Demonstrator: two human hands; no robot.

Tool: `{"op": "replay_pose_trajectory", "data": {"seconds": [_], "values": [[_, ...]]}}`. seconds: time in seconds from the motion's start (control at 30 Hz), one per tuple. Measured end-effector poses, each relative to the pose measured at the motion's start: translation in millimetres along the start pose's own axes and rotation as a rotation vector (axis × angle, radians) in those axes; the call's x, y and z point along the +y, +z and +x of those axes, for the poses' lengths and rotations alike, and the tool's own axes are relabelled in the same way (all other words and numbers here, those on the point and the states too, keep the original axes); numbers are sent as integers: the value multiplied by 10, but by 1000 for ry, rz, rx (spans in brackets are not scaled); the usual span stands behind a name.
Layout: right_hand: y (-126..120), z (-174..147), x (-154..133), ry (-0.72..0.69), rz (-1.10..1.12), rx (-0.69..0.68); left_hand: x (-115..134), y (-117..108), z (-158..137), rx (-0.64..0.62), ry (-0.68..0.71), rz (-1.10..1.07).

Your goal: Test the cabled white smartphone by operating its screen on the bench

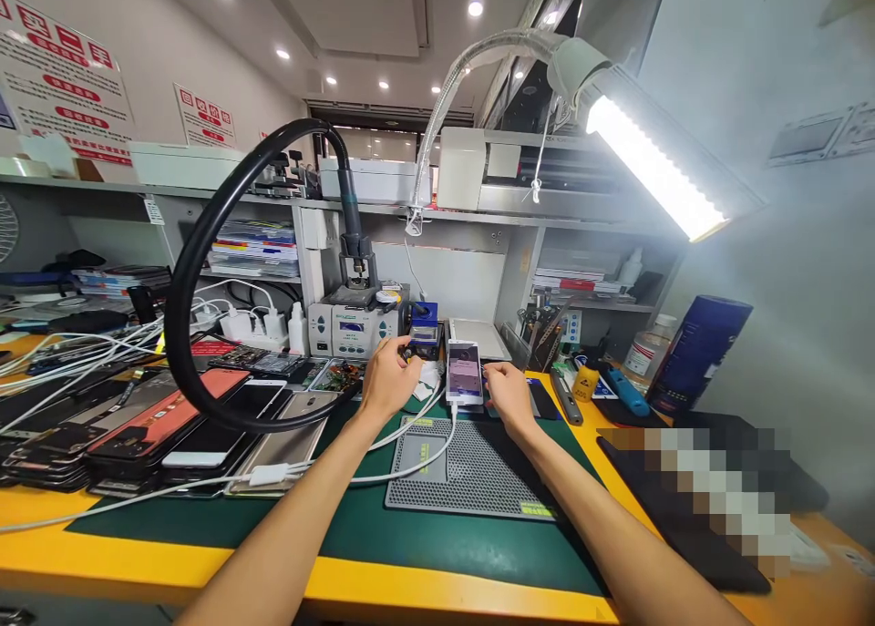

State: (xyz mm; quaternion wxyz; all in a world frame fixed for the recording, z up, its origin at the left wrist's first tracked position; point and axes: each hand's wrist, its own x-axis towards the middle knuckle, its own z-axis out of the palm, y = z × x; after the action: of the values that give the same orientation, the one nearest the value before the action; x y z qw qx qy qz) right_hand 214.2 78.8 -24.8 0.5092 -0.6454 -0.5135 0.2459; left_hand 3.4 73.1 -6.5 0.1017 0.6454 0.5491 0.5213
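Observation:
A white smartphone (464,374) with a lit screen stands tilted up behind a grey perforated mat (492,466). A white charging cable (451,435) runs into its lower edge. To the phone's left, my left hand (391,380) is closed, thumb and fingers drawn together near a small dark and yellow item; what they hold is too small to make out. My right hand (509,396) is closed at the phone's right edge. Its fingertips are at or just beside that edge, and I cannot tell whether they grip anything. White crumpled tissue (428,380) lies between my left hand and the phone.
Stacked phones and phone parts (150,416) crowd the left side. A black hose (179,271) arcs from the grey rework station (355,330). Right are a yellow bottle (584,383), a blue tool (627,392) and a dark pad (656,480). A bright lamp (656,166) hangs overhead.

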Motion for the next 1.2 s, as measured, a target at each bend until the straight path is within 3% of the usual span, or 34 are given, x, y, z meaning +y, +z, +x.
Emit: {"op": "replay_pose_trajectory", "data": {"seconds": [0.13, 0.33, 0.53, 0.73, 0.87, 1.0, 1.2], "values": [[-5, -8, -6, 1, 2, 2, 50, 53, -90, -159, 146, -10], [9, 8, 27, -1, 8, 6, 28, 52, -60, 34, 60, -61], [-20, -22, -1, -26, -4, -5, 17, 94, -98, -25, 119, -44], [-48, -126, -88, -195, -252, 0, 84, 44, -98, 201, 36, -39], [-24, -174, -96, -264, -390, -32, 117, 30, -106, 263, 99, -34], [-15, -191, -97, -277, -465, -48, 151, 71, -165, 180, 198, -32], [-14, -186, -99, -273, -500, -68, 156, 148, -214, -26, 213, -30]]}}
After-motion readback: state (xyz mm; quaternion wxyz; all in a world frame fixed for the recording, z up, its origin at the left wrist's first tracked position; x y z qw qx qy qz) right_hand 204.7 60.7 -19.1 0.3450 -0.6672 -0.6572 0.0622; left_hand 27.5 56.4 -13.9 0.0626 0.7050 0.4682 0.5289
